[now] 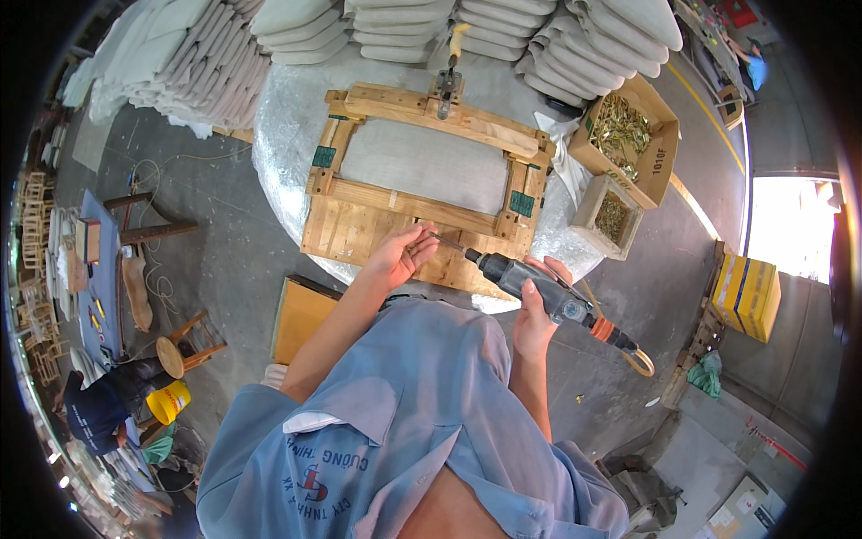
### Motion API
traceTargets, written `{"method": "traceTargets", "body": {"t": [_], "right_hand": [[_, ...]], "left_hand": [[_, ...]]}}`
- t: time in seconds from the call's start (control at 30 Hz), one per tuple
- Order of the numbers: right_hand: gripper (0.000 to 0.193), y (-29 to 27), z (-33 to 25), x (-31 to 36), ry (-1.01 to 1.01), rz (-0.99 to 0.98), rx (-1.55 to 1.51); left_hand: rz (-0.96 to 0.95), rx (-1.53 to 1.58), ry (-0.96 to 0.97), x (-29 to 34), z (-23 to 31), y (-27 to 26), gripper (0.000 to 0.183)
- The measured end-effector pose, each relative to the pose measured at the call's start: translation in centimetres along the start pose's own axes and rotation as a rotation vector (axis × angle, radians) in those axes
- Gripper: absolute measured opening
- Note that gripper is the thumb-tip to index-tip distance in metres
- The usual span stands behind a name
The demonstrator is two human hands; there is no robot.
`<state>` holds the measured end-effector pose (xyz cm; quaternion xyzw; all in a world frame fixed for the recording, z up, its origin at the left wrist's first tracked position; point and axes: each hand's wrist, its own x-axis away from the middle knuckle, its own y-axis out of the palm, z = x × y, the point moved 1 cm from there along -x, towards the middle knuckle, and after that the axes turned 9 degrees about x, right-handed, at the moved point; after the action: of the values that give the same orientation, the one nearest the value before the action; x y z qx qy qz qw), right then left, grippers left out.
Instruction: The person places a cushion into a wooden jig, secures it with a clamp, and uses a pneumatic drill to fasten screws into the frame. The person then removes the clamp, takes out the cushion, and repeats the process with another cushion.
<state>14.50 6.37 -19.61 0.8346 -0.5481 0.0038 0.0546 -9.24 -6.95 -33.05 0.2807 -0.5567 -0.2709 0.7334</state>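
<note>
My right hand (536, 322) is wrapped round a dark grey air screwdriver (521, 277) with an orange ring and a hose at its rear. Its long thin bit points left, toward my left hand (401, 255). The fingertips of that hand are pinched together at the bit's tip; whatever they hold is too small to make out. Just beyond both hands lies a wooden frame jig (359, 192) on a wooden board (346, 232). A pale grey panel (426, 166) sits inside it. A toggle clamp (445, 85) with a yellow handle is fixed on the far rail.
A cardboard box (660, 148) and a smaller wooden box (584, 216), both with metal pieces, stand right of the jig. Stacked pale grey panels (400, 27) line the far side. At left are a stool (171, 357), a blue-topped table (103, 269) and another person (94, 409).
</note>
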Motion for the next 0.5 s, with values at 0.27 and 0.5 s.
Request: {"method": "traceTargets", "body": {"t": [0.27,0.5], "right_hand": [[0.06,1.0,0.5,0.5,-0.039,0.039,0.1],[0.06,1.1,0.3,0.9,-0.101,0.037,0.092]], "left_hand": [[-0.145,0.015,-0.027,1.3,0.3,3.6,0.051],[-0.081,-0.063,0.027,0.8,0.0,1.8,0.04]]}}
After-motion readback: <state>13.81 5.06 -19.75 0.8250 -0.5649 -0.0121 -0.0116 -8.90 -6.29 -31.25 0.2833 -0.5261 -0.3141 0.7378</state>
